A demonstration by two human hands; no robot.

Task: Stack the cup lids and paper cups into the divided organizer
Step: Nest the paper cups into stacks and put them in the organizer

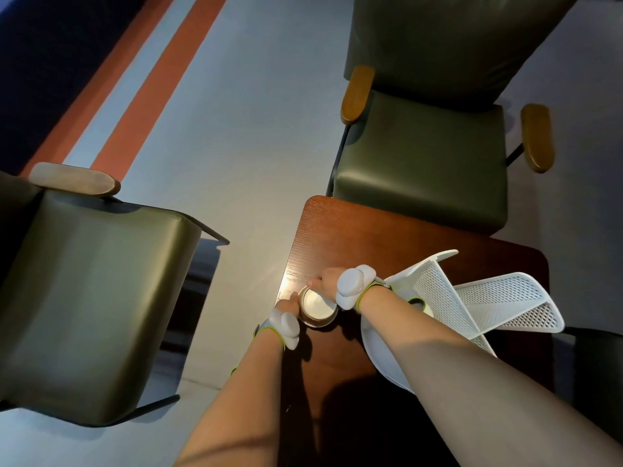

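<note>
A brown paper cup (317, 308) with a pale inside stands near the left edge of the dark wooden table (387, 237). My left hand (289, 306) touches its left rim and my right hand (326, 281) grips its far rim from above. Both wrists carry grey sensor bands. The white perforated divided organizer (472, 294) stands to the right of the cup, partly behind my right forearm. A small round dark-centred object (418, 303) shows inside the organizer's near compartment; I cannot tell what it is.
A green armchair (424, 156) with wooden armrests stands behind the table. Another green armchair (91, 298) is at the left, across a strip of grey floor. The table's left edge runs just beside the cup.
</note>
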